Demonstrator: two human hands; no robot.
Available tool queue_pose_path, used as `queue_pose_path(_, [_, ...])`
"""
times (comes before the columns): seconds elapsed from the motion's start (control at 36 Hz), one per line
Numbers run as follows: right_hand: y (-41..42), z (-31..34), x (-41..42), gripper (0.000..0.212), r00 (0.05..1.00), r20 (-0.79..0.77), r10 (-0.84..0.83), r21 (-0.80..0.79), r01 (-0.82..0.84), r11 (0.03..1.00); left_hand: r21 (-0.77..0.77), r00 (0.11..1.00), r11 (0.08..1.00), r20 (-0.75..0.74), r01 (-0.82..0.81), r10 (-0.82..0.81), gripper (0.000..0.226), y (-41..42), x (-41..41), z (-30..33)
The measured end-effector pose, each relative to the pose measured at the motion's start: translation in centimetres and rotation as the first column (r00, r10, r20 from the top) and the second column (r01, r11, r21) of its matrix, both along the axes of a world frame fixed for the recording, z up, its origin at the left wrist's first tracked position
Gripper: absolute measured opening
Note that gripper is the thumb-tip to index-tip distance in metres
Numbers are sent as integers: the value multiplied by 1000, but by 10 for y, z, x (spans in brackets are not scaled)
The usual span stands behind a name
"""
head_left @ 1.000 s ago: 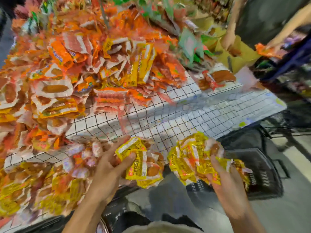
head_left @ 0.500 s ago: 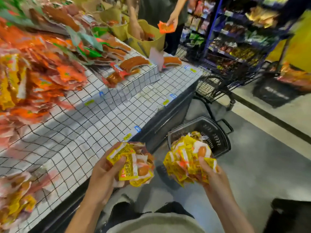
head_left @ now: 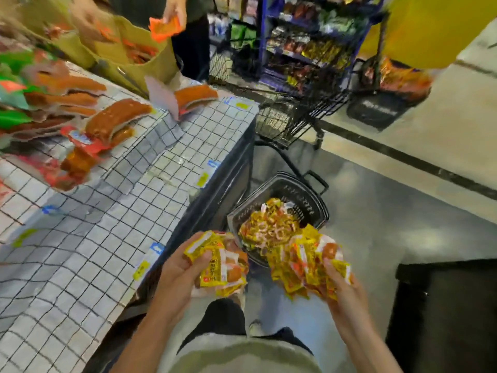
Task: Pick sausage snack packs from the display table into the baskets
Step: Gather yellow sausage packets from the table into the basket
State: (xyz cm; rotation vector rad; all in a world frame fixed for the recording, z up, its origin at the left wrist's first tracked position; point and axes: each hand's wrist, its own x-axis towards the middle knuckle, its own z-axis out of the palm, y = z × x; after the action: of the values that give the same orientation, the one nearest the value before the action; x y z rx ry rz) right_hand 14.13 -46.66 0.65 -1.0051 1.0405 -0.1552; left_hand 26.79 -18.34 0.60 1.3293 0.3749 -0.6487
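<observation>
1. Between the table edge and the floor basket, the left hand (head_left: 178, 273) grips a small bundle of yellow snack packs (head_left: 223, 265) — thumb curled across the top pack, fingers hidden underneath.
2. To its right, the right hand (head_left: 341, 289) clutches a larger bunch of yellow packs (head_left: 301, 259), the fingers curled up around the lower edge; the two bundles are near each other but apart.
3. Just beyond both hands, a dark plastic basket (head_left: 309, 195) sits on the grey floor (head_left: 390, 211) against the side of the display table (head_left: 94, 251), already holding a heap of the same yellow packs (head_left: 269, 224). The right-hand bunch overlaps the basket's near rim in the view; whether it touches the rim cannot be told.
4. On the table's gridded white cover, further back, lie long brown sausage packs (head_left: 115, 117) and red-wrapped ones, with green packets at the far left edge — all blurred.
5. At the table's far end, another person's hand (head_left: 174, 9) holds an orange packet (head_left: 164, 26) above an open yellow-brown bag (head_left: 134, 49).
6. Behind the basket stand a wire shopping trolley (head_left: 282, 119) and a blue shelf rack (head_left: 309, 36) of goods; another dark basket (head_left: 376, 109) with orange packs sits on the pale floor at the right.
</observation>
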Motion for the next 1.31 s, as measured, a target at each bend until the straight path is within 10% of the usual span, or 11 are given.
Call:
queue_pose_path(0.44, [-47,-89,134,27,958,-278,-73,-89,50,995,146,993,982,-10,119,-118,48,-86,147,-145])
queue_pose_path(0.94, [-137,-470,236,15,872,-472,-133,-63,117,991,446,961,865,35,230,-274,49,-257,219,-473])
queue_pose_path(1.31, [-169,-633,258,40,842,-468,-269,7,308,951,508,971,840,30,190,-237,59,-323,252,-651])
